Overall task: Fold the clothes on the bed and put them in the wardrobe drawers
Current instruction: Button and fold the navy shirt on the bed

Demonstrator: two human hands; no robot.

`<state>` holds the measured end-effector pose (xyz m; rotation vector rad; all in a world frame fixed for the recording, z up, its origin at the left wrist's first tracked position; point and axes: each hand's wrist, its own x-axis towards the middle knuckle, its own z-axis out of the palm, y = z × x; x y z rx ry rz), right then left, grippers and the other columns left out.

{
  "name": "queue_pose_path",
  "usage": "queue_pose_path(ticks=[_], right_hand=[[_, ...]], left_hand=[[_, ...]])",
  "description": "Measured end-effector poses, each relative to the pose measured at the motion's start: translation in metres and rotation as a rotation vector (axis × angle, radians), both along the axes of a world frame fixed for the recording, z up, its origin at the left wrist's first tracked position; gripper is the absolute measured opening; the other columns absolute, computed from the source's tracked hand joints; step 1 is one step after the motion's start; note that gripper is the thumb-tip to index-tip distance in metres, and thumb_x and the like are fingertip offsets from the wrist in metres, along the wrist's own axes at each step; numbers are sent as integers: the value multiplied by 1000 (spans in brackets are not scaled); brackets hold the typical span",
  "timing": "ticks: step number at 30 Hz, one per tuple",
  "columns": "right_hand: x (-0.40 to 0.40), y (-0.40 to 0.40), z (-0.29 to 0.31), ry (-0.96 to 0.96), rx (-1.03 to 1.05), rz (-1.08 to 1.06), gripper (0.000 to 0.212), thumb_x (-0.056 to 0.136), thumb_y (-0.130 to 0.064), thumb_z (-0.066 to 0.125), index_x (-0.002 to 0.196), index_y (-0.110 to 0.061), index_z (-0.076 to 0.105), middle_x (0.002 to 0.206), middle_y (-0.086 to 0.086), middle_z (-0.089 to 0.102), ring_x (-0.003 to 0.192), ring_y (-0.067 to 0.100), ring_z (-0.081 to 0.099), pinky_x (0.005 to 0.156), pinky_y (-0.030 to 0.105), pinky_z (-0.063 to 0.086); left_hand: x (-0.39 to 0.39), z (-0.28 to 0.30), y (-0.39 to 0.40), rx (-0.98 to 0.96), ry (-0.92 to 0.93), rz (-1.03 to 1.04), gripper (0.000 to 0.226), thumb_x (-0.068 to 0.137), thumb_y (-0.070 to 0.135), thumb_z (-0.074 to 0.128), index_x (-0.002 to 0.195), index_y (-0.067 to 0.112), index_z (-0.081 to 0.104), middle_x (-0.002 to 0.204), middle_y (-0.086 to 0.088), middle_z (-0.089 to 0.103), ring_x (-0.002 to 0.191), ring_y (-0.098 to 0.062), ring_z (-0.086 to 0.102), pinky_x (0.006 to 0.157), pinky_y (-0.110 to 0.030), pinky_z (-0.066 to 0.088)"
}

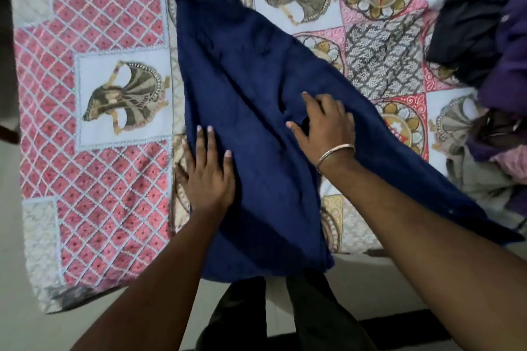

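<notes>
A large navy blue garment [251, 65] lies spread lengthwise on the patterned bedspread [108, 23], its near end hanging over the bed's front edge. My left hand [206, 171] lies flat with straight fingers on the garment's left edge, partly on the bedspread. My right hand [325, 122], with a metal bangle on the wrist, rests palm down near the garment's middle, fingers spread. A fold of the fabric runs to the right under my right forearm.
A pile of dark, purple and pale clothes [490, 80] lies heaped at the bed's right side. The bed's front edge [114, 291] runs below my hands, with pale floor [57, 330] beneath. My dark trousers [285, 316] stand against the bed.
</notes>
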<state>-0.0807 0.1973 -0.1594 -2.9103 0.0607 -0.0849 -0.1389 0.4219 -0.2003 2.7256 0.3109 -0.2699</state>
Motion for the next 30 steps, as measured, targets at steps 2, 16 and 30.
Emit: queue_pose_path(ticks=[2, 16, 30], right_hand=[[11, -11, -8, 26, 95, 50, 24, 85, -22, 69, 104, -7, 67, 99, 15, 62, 90, 40, 60, 70, 45, 48], [103, -31, 4, 34, 264, -190, 66, 85, -64, 57, 123, -10, 58, 122, 13, 59, 114, 35, 54, 91, 47, 46], [162, -44, -7, 139, -24, -29, 41, 101, -44, 39, 120, -8, 48, 113, 23, 58, 101, 44, 57, 74, 46, 42]], left_hand=[[-3, -10, 5, 45, 9, 28, 63, 101, 55, 25, 158, 33, 8, 165, 15, 4, 153, -21, 5, 117, -62, 14], [-6, -17, 2, 68, 4, 23, 67, 97, 57, 22, 158, 33, 5, 164, 16, 1, 153, -22, 1, 118, -61, 9], [-5, -21, 0, 95, 31, 18, 67, 97, 57, 18, 158, 33, 2, 164, 17, -1, 152, -18, -10, 118, -58, 0]])
